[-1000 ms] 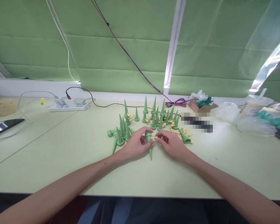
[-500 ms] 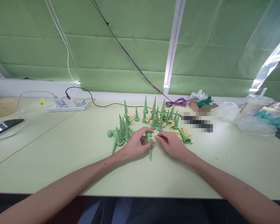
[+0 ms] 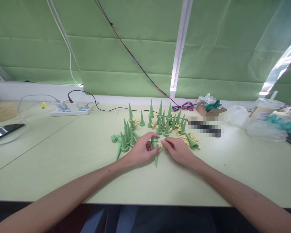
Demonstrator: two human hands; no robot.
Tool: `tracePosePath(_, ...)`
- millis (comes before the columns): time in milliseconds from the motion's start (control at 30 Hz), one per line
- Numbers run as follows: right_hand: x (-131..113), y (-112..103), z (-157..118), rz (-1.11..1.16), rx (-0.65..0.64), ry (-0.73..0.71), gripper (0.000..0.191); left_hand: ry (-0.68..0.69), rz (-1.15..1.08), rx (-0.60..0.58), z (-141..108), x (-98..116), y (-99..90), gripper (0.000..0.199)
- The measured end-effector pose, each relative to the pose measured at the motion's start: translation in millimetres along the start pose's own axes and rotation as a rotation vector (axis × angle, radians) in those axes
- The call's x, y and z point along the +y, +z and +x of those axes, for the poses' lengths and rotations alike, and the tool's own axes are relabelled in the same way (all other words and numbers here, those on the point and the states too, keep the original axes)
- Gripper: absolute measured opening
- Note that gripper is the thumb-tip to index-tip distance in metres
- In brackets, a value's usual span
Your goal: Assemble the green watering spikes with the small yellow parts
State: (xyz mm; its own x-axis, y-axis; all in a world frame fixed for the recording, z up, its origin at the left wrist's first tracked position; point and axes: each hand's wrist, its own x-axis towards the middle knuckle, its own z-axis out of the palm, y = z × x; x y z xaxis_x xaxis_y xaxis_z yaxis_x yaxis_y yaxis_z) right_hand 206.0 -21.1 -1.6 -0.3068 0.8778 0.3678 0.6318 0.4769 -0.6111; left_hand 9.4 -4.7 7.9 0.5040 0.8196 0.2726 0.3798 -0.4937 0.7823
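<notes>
My left hand (image 3: 146, 147) is closed around a green plastic spike (image 3: 156, 156), its wide cap end up and its thin tip pointing down toward me. Beside the spike's upper part, a small yellow valve piece (image 3: 159, 144) is pinched by my right hand (image 3: 175, 147), between thumb and forefinger. The yellow piece meets the spike's side; whether it sits in a hole I cannot tell. Just beyond my hands stand several more green spikes (image 3: 167, 128), tips up. Left of my left hand, other spikes (image 3: 118, 150) lie or lean together. Loose yellow pieces (image 3: 193, 137) lie right of the group.
A power strip (image 3: 71, 111) with plugs and cables lies at the back left, near a dark tablet (image 3: 6, 132). A cardboard box (image 3: 210, 113) stands at the back right. Farther right are plastic bags (image 3: 237, 115) and a drink cup (image 3: 264, 110). Coiled red-blue wire (image 3: 184, 106) lies at the back.
Almost nothing differs. The right fingers and the yellow piece have shifted very slightly; the left hand keeps the spike in the same place.
</notes>
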Motion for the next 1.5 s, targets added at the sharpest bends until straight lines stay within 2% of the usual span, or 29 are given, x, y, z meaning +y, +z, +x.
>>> tracePosePath(167,-0.7,-1.6,-0.6,0.053,0.010,0.007,0.019,0.005,0.007,0.023,0.5,0.5,-0.3,0.030)
tracePosePath(467,1.4,-0.7,-1.3,0.075,-0.004,-0.025,0.013,-0.001,0.012,0.034,-0.6,-0.6,-0.1,0.032)
tracePosePath(1133,-1.2,-1.0,-1.1,0.058,-0.018,-0.015,0.022,0.026,0.031,0.022,-0.5,-0.2,-0.9,0.031)
tracePosePath(1500,-0.8,1.5,-1.4,0.082,-0.011,0.019,0.036,0.025,0.017,0.015,-0.8,1.6,-0.7,0.030)
